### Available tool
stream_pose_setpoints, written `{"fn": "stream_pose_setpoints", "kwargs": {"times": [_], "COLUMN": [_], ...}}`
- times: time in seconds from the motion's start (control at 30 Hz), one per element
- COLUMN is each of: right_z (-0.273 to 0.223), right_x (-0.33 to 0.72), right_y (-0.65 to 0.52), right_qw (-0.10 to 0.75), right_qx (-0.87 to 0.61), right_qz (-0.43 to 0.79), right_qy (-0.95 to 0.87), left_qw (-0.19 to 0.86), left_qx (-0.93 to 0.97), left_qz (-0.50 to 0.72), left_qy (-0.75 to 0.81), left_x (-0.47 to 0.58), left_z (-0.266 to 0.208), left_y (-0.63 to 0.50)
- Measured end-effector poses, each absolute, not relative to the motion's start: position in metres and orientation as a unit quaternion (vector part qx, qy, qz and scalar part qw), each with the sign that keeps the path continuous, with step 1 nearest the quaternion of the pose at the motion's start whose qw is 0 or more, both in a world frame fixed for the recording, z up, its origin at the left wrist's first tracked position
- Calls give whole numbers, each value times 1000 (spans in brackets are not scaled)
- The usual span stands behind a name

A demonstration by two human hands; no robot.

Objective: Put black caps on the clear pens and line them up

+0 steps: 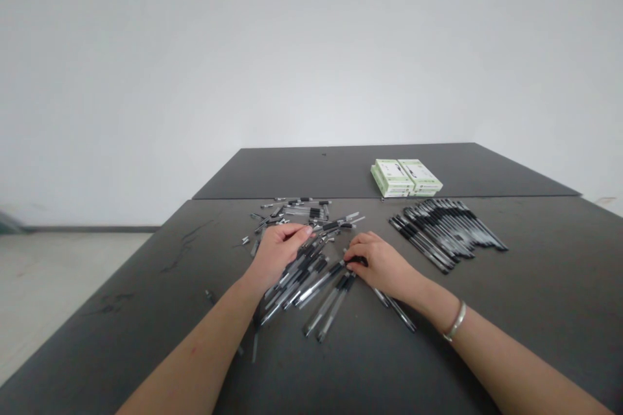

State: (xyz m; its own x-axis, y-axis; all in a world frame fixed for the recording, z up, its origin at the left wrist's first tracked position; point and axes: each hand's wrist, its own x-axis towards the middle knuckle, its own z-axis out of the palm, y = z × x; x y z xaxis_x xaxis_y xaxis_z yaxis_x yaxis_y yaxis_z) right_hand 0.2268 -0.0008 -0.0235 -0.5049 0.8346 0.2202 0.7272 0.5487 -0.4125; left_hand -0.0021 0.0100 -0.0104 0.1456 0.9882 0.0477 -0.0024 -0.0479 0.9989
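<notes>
Over the loose pile of clear and black pens (296,279), my left hand (280,249) pinches a pen (331,225) between thumb and forefinger, its far end pointing right. My right hand (382,266), with a silver bracelet at the wrist, is closed at the pile's right side. A small black piece (359,260) shows between its fingers; whether it is a cap or part of a pen I cannot tell. Two pens (331,311) lie side by side just below this hand, and more (399,314) stick out beneath its wrist.
A fanned row of black-and-clear pens (448,230) lies on the right of the dark table (146,311). Behind it, on the far table section, stand stacked green-and-white boxes (406,178). Loose pen parts (304,211) are scattered beyond my left hand.
</notes>
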Motion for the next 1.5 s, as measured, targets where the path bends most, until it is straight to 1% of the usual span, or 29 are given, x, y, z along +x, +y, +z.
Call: {"fn": "stream_pose_setpoints", "kwargs": {"times": [0.2, 0.37, 0.6, 0.73, 0.9, 1.27, 1.33, 1.4, 1.43, 1.5], "right_z": [-23, -24, -16, -12, -13, -8, -4, -2, -1, -2], "right_x": [222, 224, 220, 207, 193, 187, 189, 193, 196, 203], "right_y": [1, 3, 12, 23, 34, 35, 32, 26, 23, 16], "right_qw": [188, 193, 251, 200, 129, 87, 89, 110, 131, 201], "right_qx": [-455, -450, -468, -458, -488, -502, -505, -509, -511, -514], "right_qz": [112, 116, 124, 96, 49, 46, 45, 55, 69, 129], "right_qy": [-863, -865, -838, -861, -862, -859, -857, -852, -847, -824], "left_qw": [521, 511, 516, 511, 501, 517, 520, 521, 522, 523], "left_qx": [546, 551, 541, 543, 551, 548, 546, 545, 545, 545], "left_qz": [475, 480, 486, 490, 491, 487, 487, 487, 486, 486], "left_qy": [453, 453, 453, 452, 452, 442, 442, 441, 441, 440], "left_x": [-1, -2, -1, -1, -3, -2, -2, -2, -1, -1], "left_z": [-10, -11, -9, -8, -8, -7, -7, -7, -6, -6], "left_y": [9, 10, 10, 9, 10, 9, 8, 8, 8, 8]}}
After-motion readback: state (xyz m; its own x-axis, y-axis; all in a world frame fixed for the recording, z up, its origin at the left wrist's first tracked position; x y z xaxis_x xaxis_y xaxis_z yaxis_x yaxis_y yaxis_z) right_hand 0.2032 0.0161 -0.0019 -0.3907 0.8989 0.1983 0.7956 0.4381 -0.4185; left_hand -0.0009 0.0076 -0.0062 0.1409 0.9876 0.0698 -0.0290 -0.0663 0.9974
